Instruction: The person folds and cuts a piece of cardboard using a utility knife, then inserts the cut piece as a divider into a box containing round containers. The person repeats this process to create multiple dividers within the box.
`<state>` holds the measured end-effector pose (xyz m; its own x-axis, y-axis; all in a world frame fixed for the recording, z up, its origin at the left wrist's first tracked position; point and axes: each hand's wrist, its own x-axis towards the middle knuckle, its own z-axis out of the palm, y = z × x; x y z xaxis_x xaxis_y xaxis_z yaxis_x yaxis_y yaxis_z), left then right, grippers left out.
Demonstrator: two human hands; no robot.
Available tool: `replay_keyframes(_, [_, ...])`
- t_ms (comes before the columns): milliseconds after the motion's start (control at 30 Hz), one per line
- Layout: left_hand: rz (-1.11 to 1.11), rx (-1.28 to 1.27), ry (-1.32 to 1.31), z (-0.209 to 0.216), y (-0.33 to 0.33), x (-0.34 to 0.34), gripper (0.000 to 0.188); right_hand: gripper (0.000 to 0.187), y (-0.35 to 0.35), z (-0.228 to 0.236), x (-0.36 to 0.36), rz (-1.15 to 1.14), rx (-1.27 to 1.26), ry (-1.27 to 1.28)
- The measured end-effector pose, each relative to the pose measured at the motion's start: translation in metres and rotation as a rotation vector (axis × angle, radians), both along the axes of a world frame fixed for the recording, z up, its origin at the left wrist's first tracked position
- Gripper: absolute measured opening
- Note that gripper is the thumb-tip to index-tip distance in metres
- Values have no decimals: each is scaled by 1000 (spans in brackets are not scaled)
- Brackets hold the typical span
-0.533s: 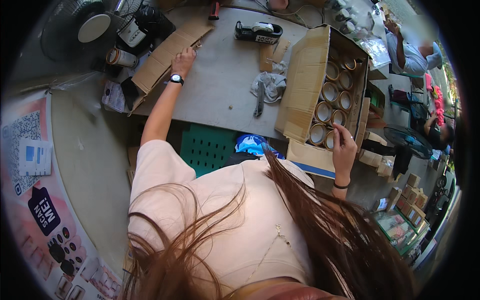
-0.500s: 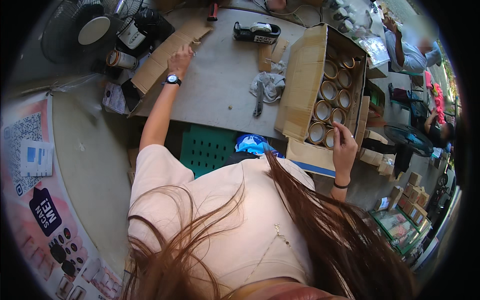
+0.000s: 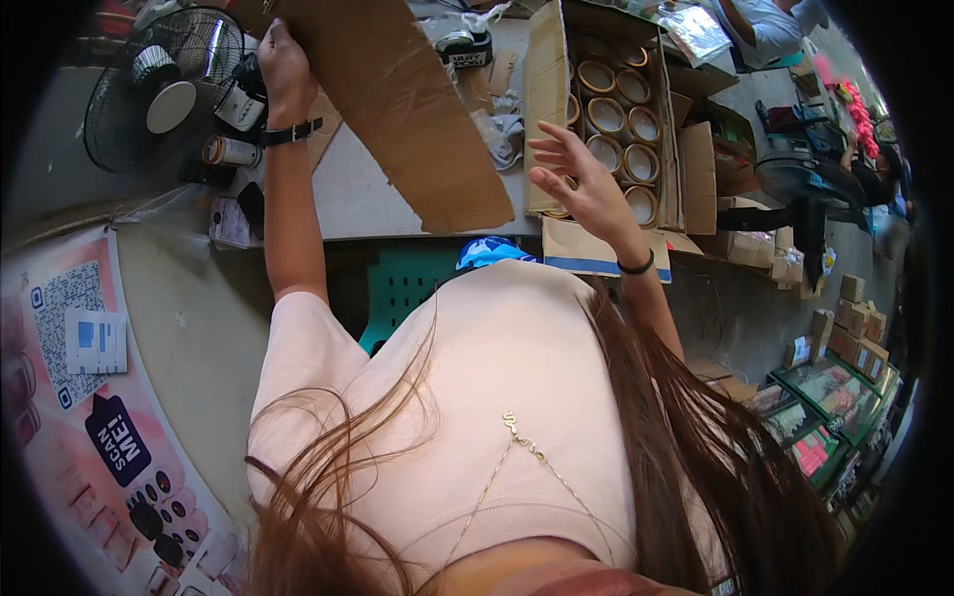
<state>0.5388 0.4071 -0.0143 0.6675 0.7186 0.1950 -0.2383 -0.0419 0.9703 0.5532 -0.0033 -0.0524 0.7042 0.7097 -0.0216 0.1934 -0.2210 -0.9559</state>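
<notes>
My left hand is closed on the left edge of a large flat brown cardboard piece, lifted up at a slant over the table. My right hand is open with nothing in it, fingers spread, in front of an upright-flapped cardboard box. Inside that box stand several round containers with gold-coloured rims, packed side by side. My right hand hides some of the nearer ones, and I cannot tell whether it touches any.
A desk fan and a lidded cylindrical container stand at the left. Behind the cardboard are a black tape dispenser and crumpled plastic. A black fan stands at the right; a person sits beyond.
The cardboard piece, lying at the table's left, has been raised and swung right by my left hand. My right hand has shifted up and left, its fingers now spread before the box.
</notes>
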Motion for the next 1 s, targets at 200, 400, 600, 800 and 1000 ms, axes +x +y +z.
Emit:
replay_keyframes(200, [-247,-252,-268,13,-74,53,40,51,-9,12,-17,-59,76,58])
replay_keyframes(400, [103,637,54,-21,-116,79,53,35,-46,33,-17,-394,-22,-171])
replay_keyframes(600, [-684,-171,-30,31,-222,37,54,67,-69,38,-21,-575,-293,-824])
replay_keyframes(800, [-804,-315,62,33,-233,35,33,71,-77,42,-26,-666,-353,-915])
replay_keyframes(1000, [-729,-523,60,-10,-233,36,27,62,-89,50,-41,-660,-429,-1057])
